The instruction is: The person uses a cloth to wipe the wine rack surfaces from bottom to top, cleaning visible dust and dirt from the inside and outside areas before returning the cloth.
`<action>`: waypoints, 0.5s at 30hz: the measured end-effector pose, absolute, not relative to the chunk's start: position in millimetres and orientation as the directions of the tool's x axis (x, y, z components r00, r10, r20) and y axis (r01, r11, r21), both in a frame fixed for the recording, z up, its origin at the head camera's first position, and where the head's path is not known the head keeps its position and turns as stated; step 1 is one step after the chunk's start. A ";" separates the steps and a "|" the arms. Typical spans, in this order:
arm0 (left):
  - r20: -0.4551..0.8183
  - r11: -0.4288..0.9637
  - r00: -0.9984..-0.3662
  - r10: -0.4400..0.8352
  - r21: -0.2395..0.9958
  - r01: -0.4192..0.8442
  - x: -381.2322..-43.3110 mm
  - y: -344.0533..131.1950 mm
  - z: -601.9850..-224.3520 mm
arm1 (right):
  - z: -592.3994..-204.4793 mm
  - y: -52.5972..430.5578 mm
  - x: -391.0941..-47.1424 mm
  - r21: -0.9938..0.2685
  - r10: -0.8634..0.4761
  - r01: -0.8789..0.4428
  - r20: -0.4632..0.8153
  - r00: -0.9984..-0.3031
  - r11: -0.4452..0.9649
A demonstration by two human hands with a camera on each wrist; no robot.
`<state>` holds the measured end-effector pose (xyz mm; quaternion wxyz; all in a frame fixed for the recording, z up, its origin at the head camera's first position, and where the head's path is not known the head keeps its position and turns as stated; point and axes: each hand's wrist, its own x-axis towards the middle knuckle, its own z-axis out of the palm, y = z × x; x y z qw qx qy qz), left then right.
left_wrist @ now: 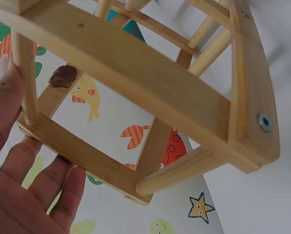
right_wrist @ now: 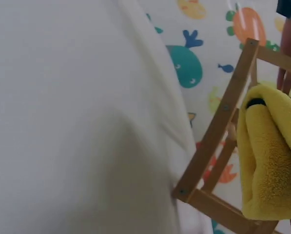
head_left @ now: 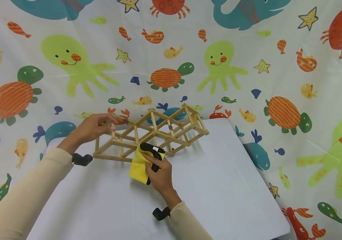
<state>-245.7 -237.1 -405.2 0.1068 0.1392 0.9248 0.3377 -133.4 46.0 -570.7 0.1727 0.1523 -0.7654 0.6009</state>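
A wooden lattice rack (head_left: pixel 174 138) of slats and round dowels, like a folding wine rack, stands tilted at the back of the table. At its left end my left hand (head_left: pixel 94 128) grips the frame; in the left wrist view the thumb lies along a dowel and fingertips meet a slat (left_wrist: pixel 91 158). A dark brown patch (left_wrist: pixel 62 76) sticks to one slat there. My right hand (head_left: pixel 160 175) holds a folded yellow cloth (head_left: pixel 139 168) with black trim against or just before the rack's front; contact cannot be told. In the right wrist view the cloth (right_wrist: pixel 272 165) hides part of the frame.
A white-covered table (head_left: pixel 219 186) lies under the rack, its right edge slanting toward the front. Behind it hangs a curtain (head_left: pixel 159 33) printed with sea animals. Black camera mounts (head_left: pixel 82 159) sit at both wrists.
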 end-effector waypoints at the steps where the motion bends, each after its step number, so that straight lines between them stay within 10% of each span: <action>1: -0.106 0.733 -0.939 0.328 0.656 0.182 -245.6 -237.1 -405.2 | -569.2 46.3 -135.7 -0.859 -0.010 -0.453 0.464 -0.886 0.241; 15: -0.097 0.734 -0.934 0.343 0.648 0.202 -248.6 -238.2 -406.9 | -594.7 91.6 -145.3 -0.915 0.314 -0.081 0.218 -0.924 0.396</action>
